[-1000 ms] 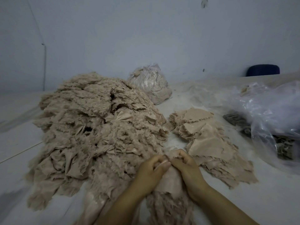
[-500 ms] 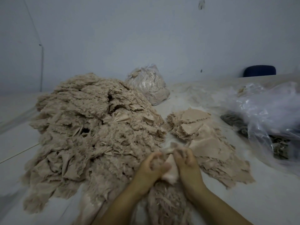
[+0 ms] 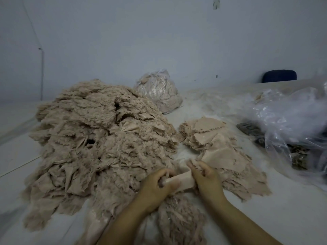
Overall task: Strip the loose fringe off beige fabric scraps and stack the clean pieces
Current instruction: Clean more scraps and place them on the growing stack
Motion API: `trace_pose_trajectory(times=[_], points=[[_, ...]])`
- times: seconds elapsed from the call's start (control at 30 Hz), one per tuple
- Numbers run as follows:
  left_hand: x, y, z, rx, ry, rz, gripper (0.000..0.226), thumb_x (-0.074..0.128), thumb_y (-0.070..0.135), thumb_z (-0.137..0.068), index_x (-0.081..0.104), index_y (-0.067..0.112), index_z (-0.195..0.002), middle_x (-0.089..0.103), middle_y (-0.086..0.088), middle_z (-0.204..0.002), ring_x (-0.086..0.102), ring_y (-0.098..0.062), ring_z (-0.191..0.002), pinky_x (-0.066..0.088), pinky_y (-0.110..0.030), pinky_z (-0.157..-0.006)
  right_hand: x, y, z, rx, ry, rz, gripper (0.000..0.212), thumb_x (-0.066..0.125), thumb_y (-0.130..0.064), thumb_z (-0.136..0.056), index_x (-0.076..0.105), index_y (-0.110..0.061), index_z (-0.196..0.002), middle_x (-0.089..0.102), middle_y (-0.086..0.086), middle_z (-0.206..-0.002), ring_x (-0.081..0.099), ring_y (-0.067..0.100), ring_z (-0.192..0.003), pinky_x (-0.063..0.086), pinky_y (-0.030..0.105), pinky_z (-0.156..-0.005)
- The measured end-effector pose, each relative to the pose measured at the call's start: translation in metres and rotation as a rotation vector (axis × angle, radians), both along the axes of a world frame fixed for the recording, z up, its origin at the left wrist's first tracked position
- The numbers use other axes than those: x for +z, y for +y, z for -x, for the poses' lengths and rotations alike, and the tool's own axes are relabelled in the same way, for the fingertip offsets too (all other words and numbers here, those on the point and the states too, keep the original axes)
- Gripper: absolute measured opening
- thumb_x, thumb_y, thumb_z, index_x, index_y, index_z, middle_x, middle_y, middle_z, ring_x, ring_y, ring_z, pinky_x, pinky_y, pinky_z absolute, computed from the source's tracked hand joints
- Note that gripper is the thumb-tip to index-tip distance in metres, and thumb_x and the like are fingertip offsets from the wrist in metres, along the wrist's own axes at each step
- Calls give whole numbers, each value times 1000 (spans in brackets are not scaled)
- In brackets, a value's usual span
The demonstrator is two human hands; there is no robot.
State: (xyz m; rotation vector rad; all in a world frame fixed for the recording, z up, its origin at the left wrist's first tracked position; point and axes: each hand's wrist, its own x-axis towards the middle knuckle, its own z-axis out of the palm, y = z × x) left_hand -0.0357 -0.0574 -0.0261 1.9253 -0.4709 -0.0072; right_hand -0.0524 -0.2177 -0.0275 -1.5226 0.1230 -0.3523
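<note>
Stripped fringe [image 3: 180,221]: loose heap nearest, under the wrists.
Scrap [image 3: 180,180]: held low over the desk [image 3: 283,209]; left hand [image 3: 155,186] and right hand [image 3: 207,177] fingers pinch opposite ends.
Handling: light, limp, frays easily; best gripped at the smooth middle, probably.
Clean stack [image 3: 221,147]: just beyond the right hand.
Unstripped pile [image 3: 99,142]: far left.

Beige scrap [image 3: 180,180] pinched between both hands, beside fringed heap [image 3: 99,142] and clean stack [image 3: 217,147]

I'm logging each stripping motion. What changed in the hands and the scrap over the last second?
The left hand and right hand drew slightly apart, stretching the beige scrap into a band between them; both kept their grip. The fringed heap and clean stack stayed put.
</note>
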Motion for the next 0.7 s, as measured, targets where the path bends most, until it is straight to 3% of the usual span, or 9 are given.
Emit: trace_pose_trajectory(times=[0.1, 0.17, 0.23, 0.33, 0.4, 0.53, 0.63, 0.7], points=[[6, -4, 3, 14, -198, -200, 56, 59, 69, -67, 47, 50, -118, 42, 29, -119, 45, 14, -104, 40, -4, -82, -3, 7, 5, 139, 7, 180, 30, 72, -20, -84, 57, -16, -58, 51, -8, -51, 46, 7, -51, 38, 22, -52], [4, -11, 5, -87, -194, -217, 52, 63, 62, -71, 46, 53, -119, 40, 30, -123, 42, 18, -107, 35, 0, -84, -7, 10, 7, 191, 14, 252, 29, 73, -11, -81, 61, -21, -56, 53, -9, -52, 45, 5, -52, 39, 22, -52], [3, -13, 3, -64, -161, -46, 22, 69, 29, -83, 62, 44, -98, 56, 10, -106, 53, 10, -94, 41, -8, -81, -9, 10, 8, 221, 21, 303, 19, 73, -7, -80, 65, -9, -62, 53, -3, -53, 43, 7, -52, 38, 27, -53], [0, -5, -2, 64, -160, 30, 34, 60, 2, -88, 63, 31, -73, 59, 2, -80, 56, 0, -74, 43, -18, -71, -10, 12, 9, 263, 5, 316, 27, 81, -19, -74, 60, -12, -58, 39, -12, -45, 31, 3, -45, 26, 18, -47], [0, -4, -3, 69, -83, 73, 33, 54, -1, -91, 59, 22, -68, 57, 6, -71, 52, -1, -67, 42, -19, -66, -6, 13, 7, 274, -1, 242, 24, 81, -21, -74, 64, -14, -59, 44, -11, -46, 34, 4, -46, 28, 18, -47], [0, -6, -6, 165, 122, 308, 23, 51, 5, -93, 58, 9, -72, 54, 2, -59, 49, -9, -57, 42, -25, -54, -2, 13, 7, 310, 26, 79, 15, 76, -19, -79, 72, -9, -67, 63, 9, -62, 51, 14, -57, 41, 23, -54], [1, 2, -12, 293, 205, 468, 23, 48, 8, -96, 54, 7, -74, 39, 2, -50, 33, -4, -39, 29, -17, -38, 0, 8, 8, 254, 22, -48, 15, 71, -15, -82, 70, -10, -68, 65, 3, -65, 57, 10, -58, 45, 19, -54], [2, 12, -14, 322, 184, 479, 25, 47, 9, -97, 53, 10, -73, 35, 4, -50, 27, -4, -38, 24, -16, -36, 5, -3, 4, 94, 10, -73, 15, 66, -18, -87, 68, -13, -73, 70, 0, -69, 62, 10, -59, 48, 19, -52]])
